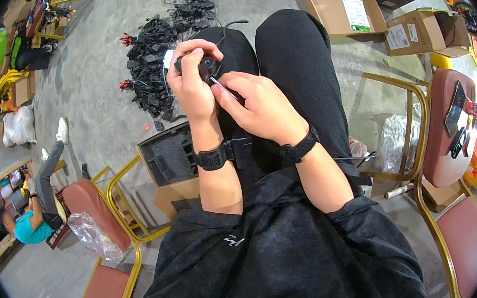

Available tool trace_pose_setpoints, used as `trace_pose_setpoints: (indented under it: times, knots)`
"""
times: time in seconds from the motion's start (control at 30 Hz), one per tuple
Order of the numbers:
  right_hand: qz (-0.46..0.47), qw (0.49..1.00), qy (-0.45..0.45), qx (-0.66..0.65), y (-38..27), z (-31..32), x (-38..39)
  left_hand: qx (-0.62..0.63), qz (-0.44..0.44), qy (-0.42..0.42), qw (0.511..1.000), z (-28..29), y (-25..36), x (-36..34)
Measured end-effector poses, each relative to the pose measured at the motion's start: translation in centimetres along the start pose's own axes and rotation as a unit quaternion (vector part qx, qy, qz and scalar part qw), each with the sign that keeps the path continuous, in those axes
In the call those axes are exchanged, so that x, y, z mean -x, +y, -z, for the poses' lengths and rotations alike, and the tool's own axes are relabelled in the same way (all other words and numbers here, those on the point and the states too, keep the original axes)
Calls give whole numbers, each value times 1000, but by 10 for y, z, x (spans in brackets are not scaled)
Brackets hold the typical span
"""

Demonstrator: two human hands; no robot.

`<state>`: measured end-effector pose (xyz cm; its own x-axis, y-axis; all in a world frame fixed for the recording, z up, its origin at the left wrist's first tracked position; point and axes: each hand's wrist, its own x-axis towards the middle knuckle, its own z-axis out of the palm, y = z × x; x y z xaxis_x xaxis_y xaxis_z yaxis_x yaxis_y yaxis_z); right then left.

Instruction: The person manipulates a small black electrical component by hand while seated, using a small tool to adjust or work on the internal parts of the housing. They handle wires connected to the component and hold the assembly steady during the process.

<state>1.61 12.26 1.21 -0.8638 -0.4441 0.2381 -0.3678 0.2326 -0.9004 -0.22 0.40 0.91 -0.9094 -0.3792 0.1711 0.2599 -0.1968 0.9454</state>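
My left hand [194, 82] is closed around a small black device [208, 65] above my lap. A bright white light [168, 58] shines at the device's left side, beside my fingers. A short black cable [227, 30] with a reddish tip rises just past the device and appears to come from it. My right hand [264, 108] pinches a slim metal tool [222, 86], its silvery end pointing at the device. The tool's exact kind cannot be made out, as my fingers cover most of it. Both wrists wear black bands.
A heap of black cabled devices [153, 71] lies on the floor at left. Near my left forearm stands a box with a black tray [170, 156]. Chairs flank me; a phone [455, 109] lies on the right one [435, 148]. Open cartons [348, 11] stand ahead. A person [35, 226] sits far left.
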Motion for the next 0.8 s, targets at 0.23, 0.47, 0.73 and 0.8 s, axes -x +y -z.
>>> trace_pose_setpoints:
  times: [0.23, 0.47, 0.73, 0.8]
  knots:
    - [5, 1000, 4, 1, 0, 0, 0, -7, 1, -3, 1000, 0, 1, 0]
    - [-2, 1000, -8, 30, -1, 2, 0, -7, -3, -8, 1000, 2, -1, -1]
    - [-6, 1000, -4, 29, -2, 1, -1, -8, -2, -14, 1000, 5, -3, -2]
    - [-4, 1000, 1, 27, -2, 1, 0, -3, -1, -12, 1000, 3, -3, -1]
